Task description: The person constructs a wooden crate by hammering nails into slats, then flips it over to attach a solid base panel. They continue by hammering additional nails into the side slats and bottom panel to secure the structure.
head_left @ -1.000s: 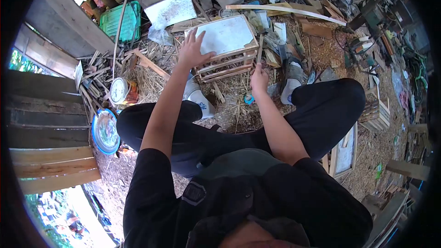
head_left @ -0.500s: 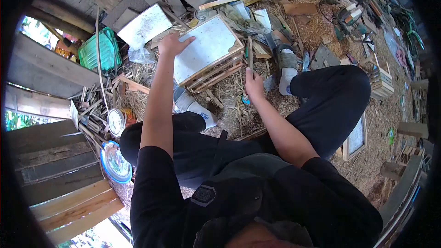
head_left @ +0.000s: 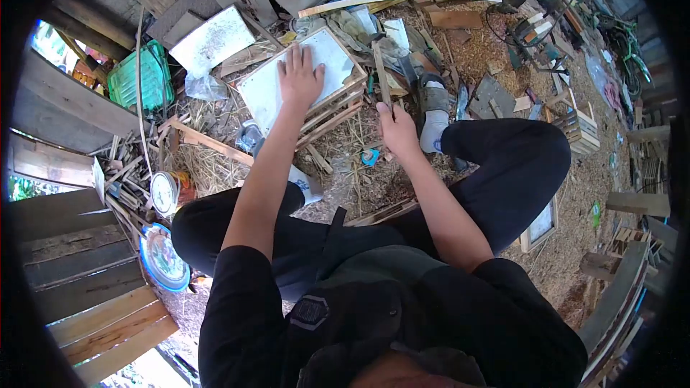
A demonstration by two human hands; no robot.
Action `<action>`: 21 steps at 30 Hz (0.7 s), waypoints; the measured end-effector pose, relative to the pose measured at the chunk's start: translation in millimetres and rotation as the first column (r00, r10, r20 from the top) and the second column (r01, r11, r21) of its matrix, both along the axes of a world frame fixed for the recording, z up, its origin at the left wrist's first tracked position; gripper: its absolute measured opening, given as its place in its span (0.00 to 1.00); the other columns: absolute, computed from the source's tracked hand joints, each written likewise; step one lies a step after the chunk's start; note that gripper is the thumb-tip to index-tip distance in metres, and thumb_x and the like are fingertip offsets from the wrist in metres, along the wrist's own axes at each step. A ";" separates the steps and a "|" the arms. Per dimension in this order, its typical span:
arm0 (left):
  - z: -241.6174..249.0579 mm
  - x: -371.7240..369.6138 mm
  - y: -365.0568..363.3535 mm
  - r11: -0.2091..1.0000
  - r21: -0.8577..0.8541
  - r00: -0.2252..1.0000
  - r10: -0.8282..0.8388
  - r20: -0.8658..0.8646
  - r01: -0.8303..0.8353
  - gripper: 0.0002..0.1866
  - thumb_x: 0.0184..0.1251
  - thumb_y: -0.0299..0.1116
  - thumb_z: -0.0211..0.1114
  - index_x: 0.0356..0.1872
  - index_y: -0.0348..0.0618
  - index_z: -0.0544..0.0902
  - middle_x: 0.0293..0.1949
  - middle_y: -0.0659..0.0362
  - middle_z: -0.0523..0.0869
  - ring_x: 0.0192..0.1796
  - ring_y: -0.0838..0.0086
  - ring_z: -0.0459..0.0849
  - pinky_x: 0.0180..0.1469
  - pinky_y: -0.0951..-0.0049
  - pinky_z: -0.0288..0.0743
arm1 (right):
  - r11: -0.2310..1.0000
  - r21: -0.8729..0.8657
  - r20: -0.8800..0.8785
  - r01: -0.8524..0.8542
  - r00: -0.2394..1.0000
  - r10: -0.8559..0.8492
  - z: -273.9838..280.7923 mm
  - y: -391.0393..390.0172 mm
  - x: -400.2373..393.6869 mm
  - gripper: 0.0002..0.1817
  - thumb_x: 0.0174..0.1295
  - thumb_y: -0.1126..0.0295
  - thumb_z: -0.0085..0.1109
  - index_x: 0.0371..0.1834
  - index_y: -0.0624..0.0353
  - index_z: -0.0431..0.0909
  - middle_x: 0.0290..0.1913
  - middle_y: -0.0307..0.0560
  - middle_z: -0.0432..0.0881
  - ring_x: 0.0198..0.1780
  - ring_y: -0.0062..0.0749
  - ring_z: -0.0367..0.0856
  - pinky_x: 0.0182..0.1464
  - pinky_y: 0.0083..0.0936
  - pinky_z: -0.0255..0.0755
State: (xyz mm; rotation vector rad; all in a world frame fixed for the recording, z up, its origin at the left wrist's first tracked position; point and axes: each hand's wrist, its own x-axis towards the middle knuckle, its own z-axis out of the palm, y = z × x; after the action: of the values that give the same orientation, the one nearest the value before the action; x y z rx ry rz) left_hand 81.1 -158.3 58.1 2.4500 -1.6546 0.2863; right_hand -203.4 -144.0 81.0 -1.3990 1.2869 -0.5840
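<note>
A slatted wooden box with a white top panel [head_left: 262,93] stands on the ground between my feet. My left hand [head_left: 300,80] lies flat on that panel with its fingers spread. To the right of the box, my right hand [head_left: 397,129] is closed round the lower end of a narrow wooden strip [head_left: 381,72], which points away from me. A small blue object [head_left: 369,157] lies on the straw between the box and my right hand.
At the left are a green plastic crate [head_left: 140,79], a tin [head_left: 164,193] and a blue-rimmed basin [head_left: 164,257]. A white board [head_left: 213,39] leans behind the box. Right of my knee stands a slatted crate [head_left: 578,129]. Wood scraps and shavings cover the ground.
My left hand has moved from the panel's left edge to its middle, its fingers now spread. The box has turned and shifted left. My right hand still holds the strip.
</note>
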 end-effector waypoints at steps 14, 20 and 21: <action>2.1 -15.2 7.7 0.984 -0.172 0.998 0.039 -0.038 -0.045 0.35 0.83 0.52 0.50 0.83 0.46 0.65 0.84 0.48 0.64 0.86 0.53 0.59 0.85 0.45 0.49 | 0.995 -0.096 0.319 -0.016 0.947 0.046 121.9 28.9 -37.1 0.22 0.85 0.53 0.48 0.38 0.59 0.75 0.26 0.30 0.69 0.27 0.13 0.65 0.28 0.20 0.58; 3.2 -14.3 5.0 0.988 -0.142 0.997 0.059 -0.039 -0.064 0.34 0.83 0.51 0.50 0.83 0.46 0.65 0.84 0.49 0.63 0.86 0.54 0.58 0.86 0.45 0.49 | 0.979 -0.095 -0.291 -0.181 0.945 0.146 5.3 23.4 -59.8 0.25 0.84 0.49 0.49 0.31 0.57 0.75 0.23 0.35 0.71 0.25 0.21 0.69 0.30 0.31 0.66; 3.6 -11.8 1.8 0.986 -0.150 0.997 0.067 -0.041 -0.073 0.34 0.83 0.51 0.50 0.83 0.46 0.65 0.84 0.49 0.63 0.86 0.54 0.58 0.86 0.45 0.49 | 0.991 -0.052 -0.275 -0.121 0.956 0.103 12.5 21.2 -58.8 0.26 0.83 0.47 0.49 0.31 0.56 0.75 0.23 0.34 0.71 0.24 0.20 0.69 0.28 0.28 0.63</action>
State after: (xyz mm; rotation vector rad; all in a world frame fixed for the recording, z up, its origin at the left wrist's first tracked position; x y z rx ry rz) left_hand 69.4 -156.4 61.7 2.3890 -1.4772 0.3607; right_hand -262.2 -122.8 93.5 -1.6407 1.4023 -0.3692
